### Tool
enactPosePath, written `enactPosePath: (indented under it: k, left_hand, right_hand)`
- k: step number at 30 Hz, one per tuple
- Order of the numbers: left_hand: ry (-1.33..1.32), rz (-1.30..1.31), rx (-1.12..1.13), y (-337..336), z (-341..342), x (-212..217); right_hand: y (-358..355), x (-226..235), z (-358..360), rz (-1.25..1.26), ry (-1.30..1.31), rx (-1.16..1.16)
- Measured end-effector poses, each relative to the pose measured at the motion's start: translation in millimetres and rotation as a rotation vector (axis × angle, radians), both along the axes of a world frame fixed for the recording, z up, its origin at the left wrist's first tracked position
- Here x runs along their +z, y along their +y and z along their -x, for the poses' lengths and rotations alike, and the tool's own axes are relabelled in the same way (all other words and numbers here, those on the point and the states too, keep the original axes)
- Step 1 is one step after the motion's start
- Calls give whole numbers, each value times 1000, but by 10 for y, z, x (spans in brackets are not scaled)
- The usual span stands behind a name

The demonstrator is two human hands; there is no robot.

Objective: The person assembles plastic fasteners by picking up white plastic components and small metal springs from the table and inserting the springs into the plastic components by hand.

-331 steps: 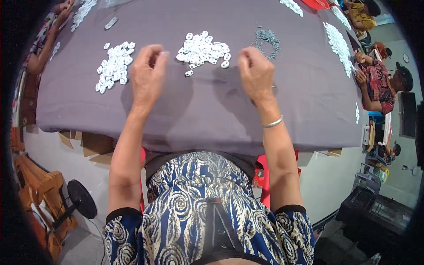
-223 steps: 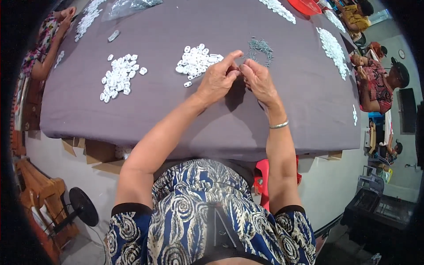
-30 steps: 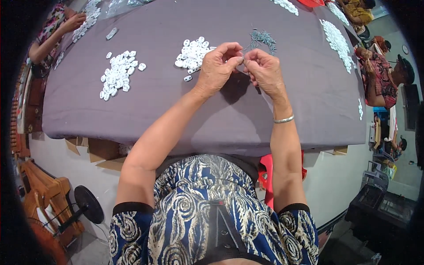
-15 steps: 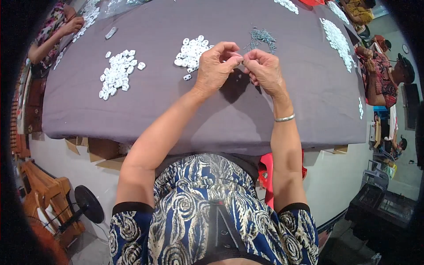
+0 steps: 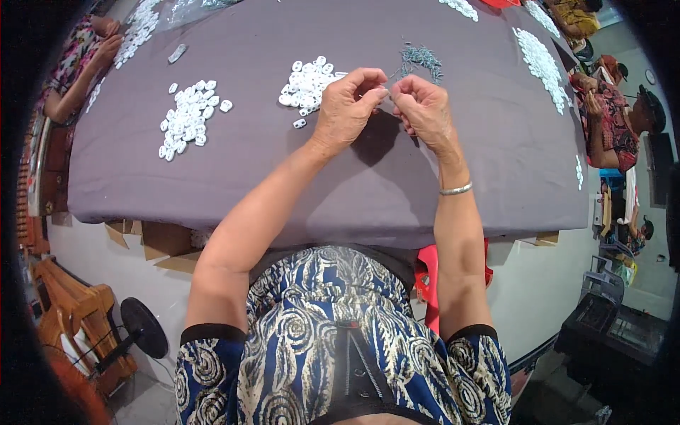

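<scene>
Over the table my left hand (image 5: 347, 106) and my right hand (image 5: 423, 112) meet almost fingertip to fingertip. Each is closed in a pinch of thumb and forefinger. Whatever sits between the tips is too small and covered to make out. Just beyond my left hand lies a heap of small white plastic pieces (image 5: 306, 83) with dark holes. A loose pile of thin grey screws (image 5: 423, 60) is past my right hand. Farther left there is another heap of white pieces (image 5: 188, 117).
A grey cloth covers the table (image 5: 283, 184). A small pale grey object (image 5: 177, 53) lies at the far left. More white pieces (image 5: 542, 67) spread along the right side, where other people (image 5: 613, 120) sit. Another person's hands (image 5: 108, 46) work at the left edge.
My fingertips have drawn very slightly apart, still pinched. At the left edge, the other person's hands have shifted a little. The heaps look the same.
</scene>
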State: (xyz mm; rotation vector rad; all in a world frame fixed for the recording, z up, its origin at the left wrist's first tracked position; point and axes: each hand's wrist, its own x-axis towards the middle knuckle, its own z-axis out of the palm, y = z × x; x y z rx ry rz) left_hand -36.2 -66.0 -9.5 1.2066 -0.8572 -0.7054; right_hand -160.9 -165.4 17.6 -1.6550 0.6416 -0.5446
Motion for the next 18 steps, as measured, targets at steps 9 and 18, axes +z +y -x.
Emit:
enactPosePath:
  k: [9, 18]
  left_hand:
    - [-73, 18, 33, 22, -13, 26]
    - [24, -4, -19, 14, -22, 26]
  right_hand:
    - [11, -51, -29, 282, 17, 10]
    - [18, -46, -7, 295, 26, 19]
